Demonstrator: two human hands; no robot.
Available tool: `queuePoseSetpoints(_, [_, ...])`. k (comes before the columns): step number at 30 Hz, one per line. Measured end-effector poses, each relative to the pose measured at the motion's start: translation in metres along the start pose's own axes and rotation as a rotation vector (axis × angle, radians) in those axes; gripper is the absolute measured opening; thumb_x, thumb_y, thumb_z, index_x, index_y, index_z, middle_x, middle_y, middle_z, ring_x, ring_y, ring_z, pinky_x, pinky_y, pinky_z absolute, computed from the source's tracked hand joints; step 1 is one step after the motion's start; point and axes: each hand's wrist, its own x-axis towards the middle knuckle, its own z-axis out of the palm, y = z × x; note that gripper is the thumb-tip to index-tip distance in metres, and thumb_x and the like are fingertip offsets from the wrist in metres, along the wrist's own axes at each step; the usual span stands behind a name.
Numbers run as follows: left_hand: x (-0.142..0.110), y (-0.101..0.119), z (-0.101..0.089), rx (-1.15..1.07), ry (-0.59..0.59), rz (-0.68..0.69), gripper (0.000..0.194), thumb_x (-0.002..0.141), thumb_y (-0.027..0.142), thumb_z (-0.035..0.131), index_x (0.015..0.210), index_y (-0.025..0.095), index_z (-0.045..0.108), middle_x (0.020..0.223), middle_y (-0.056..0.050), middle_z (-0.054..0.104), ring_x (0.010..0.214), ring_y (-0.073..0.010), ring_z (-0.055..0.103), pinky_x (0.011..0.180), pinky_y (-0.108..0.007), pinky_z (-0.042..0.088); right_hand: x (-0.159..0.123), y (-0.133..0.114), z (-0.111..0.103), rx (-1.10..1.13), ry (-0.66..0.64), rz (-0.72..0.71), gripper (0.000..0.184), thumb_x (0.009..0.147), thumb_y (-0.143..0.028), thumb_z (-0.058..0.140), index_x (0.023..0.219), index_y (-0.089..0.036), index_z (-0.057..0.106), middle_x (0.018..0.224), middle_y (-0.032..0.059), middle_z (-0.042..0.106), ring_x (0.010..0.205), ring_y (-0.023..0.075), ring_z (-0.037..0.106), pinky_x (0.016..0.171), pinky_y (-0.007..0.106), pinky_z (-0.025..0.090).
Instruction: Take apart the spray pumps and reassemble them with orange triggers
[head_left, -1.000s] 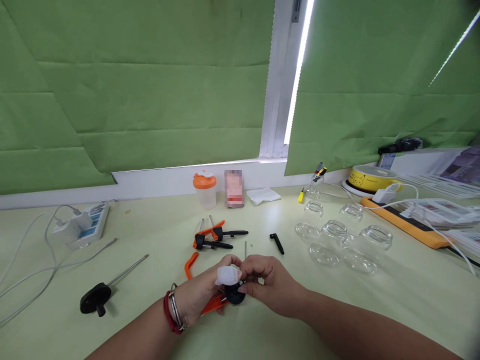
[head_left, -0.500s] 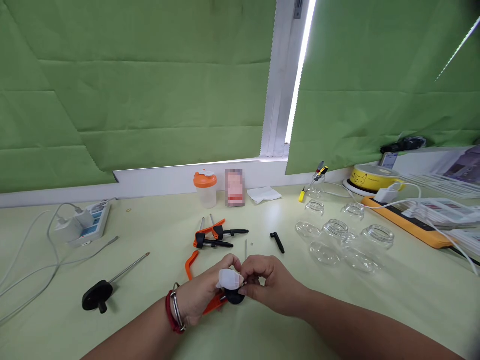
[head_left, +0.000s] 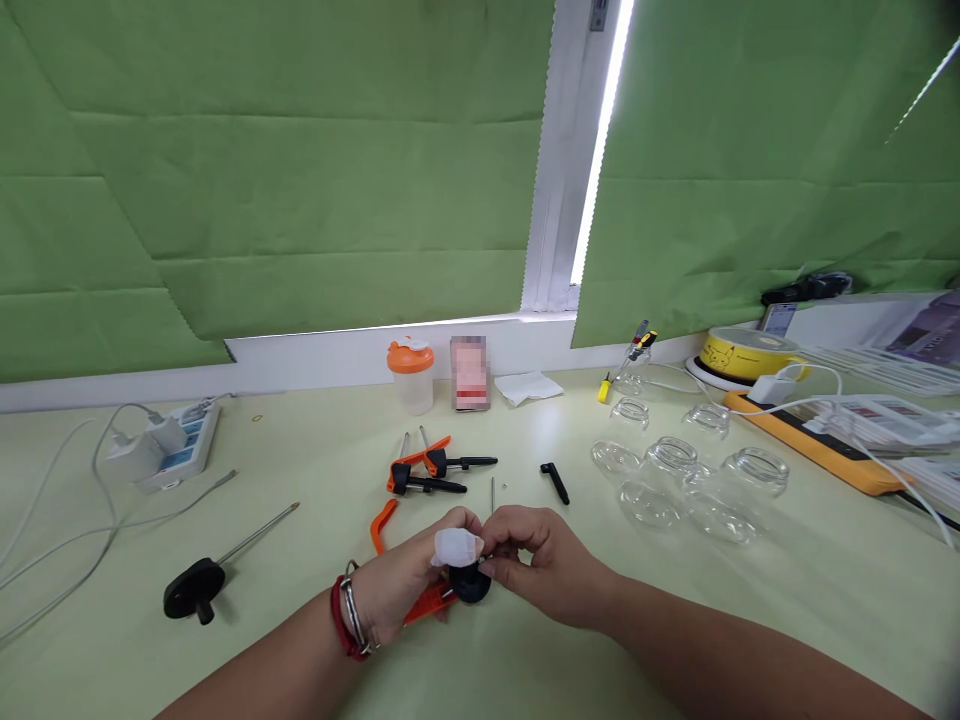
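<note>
Both my hands meet over the pale green table near its front middle. My left hand (head_left: 397, 585) is closed around a black and orange clamp part (head_left: 459, 588), with a white wrap on one fingertip. My right hand (head_left: 544, 565) pinches at the top of the same black round piece; what sits between those fingertips is too small to make out. An orange curved handle (head_left: 381, 522) lies just behind my left hand. Two more orange and black clamps (head_left: 429, 468) lie farther back.
A black knob with a metal rod (head_left: 210, 575) lies at left, near a power strip (head_left: 176, 448) and cables. Several clear glass jars (head_left: 679, 478) stand at right, beside an orange-edged board (head_left: 817, 450). An orange-lidded cup (head_left: 411, 375), a small black lever (head_left: 555, 483) and a thin pin (head_left: 493, 495) lie behind.
Both hands stay on the black piece with only small finger shifts. The view has tilted slightly.
</note>
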Motion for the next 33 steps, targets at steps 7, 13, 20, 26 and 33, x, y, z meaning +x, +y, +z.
queuePoseSetpoints(7, [0.001, -0.003, 0.0, 0.008, 0.006, -0.019, 0.027, 0.074, 0.044, 0.051, 0.087, 0.023, 0.042, 0.077, 0.001, 0.044, 0.068, -0.0128, 0.046, 0.054, -0.022, 0.031, 0.0, 0.002, -0.001, -0.074, 0.038, -0.044, 0.005, 0.074, -0.02, 0.064, 0.078, -0.021, 0.068, 0.078, 0.0024, 0.062, 0.068, 0.0121, 0.054, 0.061, 0.025, 0.043])
queuePoseSetpoints(13, [-0.008, 0.006, 0.015, 0.266, 0.119, 0.132, 0.034, 0.071, 0.037, 0.057, 0.097, 0.023, 0.039, 0.086, 0.0, 0.044, 0.075, -0.014, 0.041, 0.062, -0.025, 0.036, 0.0, -0.006, -0.007, -0.104, 0.066, -0.053, 0.003, 0.074, -0.021, 0.064, 0.076, -0.02, 0.066, 0.076, 0.0025, 0.062, 0.069, 0.0131, 0.054, 0.063, 0.026, 0.043])
queuePoseSetpoints(20, [-0.016, 0.001, 0.027, 0.657, 0.4, 0.372, 0.081, 0.054, 0.026, 0.075, 0.121, 0.025, 0.031, 0.122, -0.009, 0.04, 0.111, -0.0289, 0.038, 0.093, -0.038, 0.034, -0.001, -0.01, -0.01, -0.029, 0.081, 0.017, 0.01, 0.072, -0.021, 0.066, 0.081, -0.018, 0.067, 0.074, 0.0016, 0.063, 0.066, 0.0119, 0.052, 0.06, 0.025, 0.043])
queuePoseSetpoints(26, [-0.013, -0.006, 0.024, 0.686, 0.401, 0.373, 0.081, 0.056, 0.026, 0.075, 0.122, 0.025, 0.028, 0.117, -0.009, 0.043, 0.104, -0.0273, 0.043, 0.089, -0.037, 0.038, -0.001, -0.008, -0.009, -0.061, 0.079, -0.01, 0.011, 0.073, -0.021, 0.066, 0.083, -0.019, 0.069, 0.074, 0.002, 0.065, 0.065, 0.0122, 0.055, 0.06, 0.025, 0.044])
queuePoseSetpoints(33, [-0.014, -0.002, 0.025, 0.654, 0.406, 0.337, 0.075, 0.056, 0.033, 0.075, 0.118, 0.024, 0.034, 0.114, -0.009, 0.045, 0.101, -0.0262, 0.045, 0.086, -0.036, 0.04, -0.002, -0.009, -0.009, -0.157, 0.092, -0.12, 0.008, 0.075, -0.018, 0.063, 0.08, -0.02, 0.069, 0.073, 0.0022, 0.066, 0.066, 0.0125, 0.058, 0.062, 0.024, 0.046])
